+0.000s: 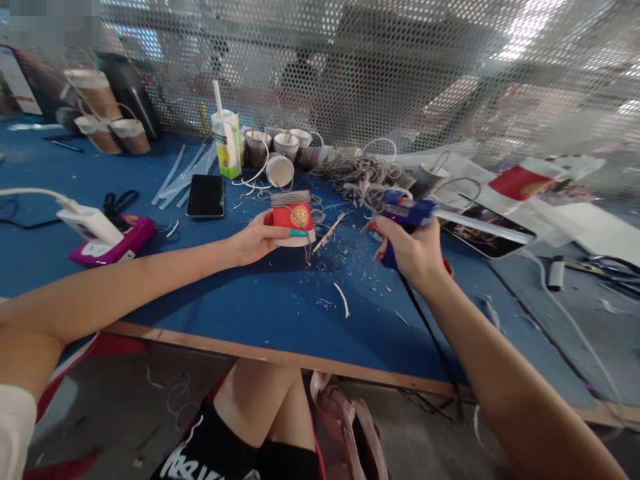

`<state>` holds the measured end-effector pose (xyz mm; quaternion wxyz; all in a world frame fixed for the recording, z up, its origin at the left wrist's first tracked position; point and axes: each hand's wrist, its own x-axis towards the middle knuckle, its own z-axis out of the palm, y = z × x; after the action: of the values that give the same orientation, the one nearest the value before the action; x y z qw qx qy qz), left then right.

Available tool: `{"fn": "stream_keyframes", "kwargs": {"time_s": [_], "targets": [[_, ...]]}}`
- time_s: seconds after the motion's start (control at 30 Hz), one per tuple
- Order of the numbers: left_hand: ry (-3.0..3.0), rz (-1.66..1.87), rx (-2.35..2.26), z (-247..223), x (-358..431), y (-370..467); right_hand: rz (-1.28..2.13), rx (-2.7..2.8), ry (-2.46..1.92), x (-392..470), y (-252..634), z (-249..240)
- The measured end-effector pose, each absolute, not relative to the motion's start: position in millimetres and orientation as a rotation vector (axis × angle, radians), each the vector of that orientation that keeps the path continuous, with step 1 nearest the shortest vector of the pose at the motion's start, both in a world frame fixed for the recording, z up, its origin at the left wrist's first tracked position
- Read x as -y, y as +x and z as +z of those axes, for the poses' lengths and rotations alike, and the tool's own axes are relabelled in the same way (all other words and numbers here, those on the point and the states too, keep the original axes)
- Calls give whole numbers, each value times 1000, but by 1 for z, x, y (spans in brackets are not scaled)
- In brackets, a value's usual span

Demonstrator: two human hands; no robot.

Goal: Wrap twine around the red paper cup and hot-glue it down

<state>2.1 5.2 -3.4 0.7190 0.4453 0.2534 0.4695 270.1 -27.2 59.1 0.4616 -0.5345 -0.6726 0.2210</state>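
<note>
Left hand [257, 239], at centre frame, grips a small red paper cup [293, 217]: your thumb lies across its lower white band and the fingers wrap behind. The cup stands upright with its long axis vertical, and a grey wound band circles its rim. A round gold emblem on the red wall faces you; its characters cannot be read.

Right hand [410, 252], right of centre, is closed around the grip of a blue glue gun [406, 212]. The gun's barrel points toward the upper left of the frame, at the pile of twine [357, 170], and its black cord trails down toward the table's near edge.

Between the two hands the blue table [240, 293] is open, with only scattered scraps on it. A black phone [205, 196] lies flat at left of centre. A carton with a straw [227, 141] stands behind it; its print is too small to read. The wooden table edge runs along the lower frame.
</note>
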Motion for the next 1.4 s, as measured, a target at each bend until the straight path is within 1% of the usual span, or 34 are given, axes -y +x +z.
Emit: {"fn": "stream_keyframes", "kwargs": {"time_s": [0.07, 0.13, 0.23, 0.4, 0.93, 1.1, 1.4], "targets": [[991, 1036, -548, -5, -6, 2, 803, 1556, -1112, 32, 269, 57], [1007, 1034, -550, -7, -6, 2, 980, 1562, -1005, 37, 265, 57], [1025, 1050, -574, -9, -6, 4, 1107, 1599, -1074, 44, 258, 55], [1032, 1080, -582, -12, -4, 6, 1090, 1604, -1194, 46, 247, 47], [1143, 1082, -610, -13, -1, 10, 1039, 1627, -1270, 44, 246, 44], [1127, 1091, -617, -12, 0, 10, 992, 1664, -1234, 46, 245, 46], [1066, 1100, -627, -11, -1, 10, 1007, 1643, -1268, 45, 247, 46]]}}
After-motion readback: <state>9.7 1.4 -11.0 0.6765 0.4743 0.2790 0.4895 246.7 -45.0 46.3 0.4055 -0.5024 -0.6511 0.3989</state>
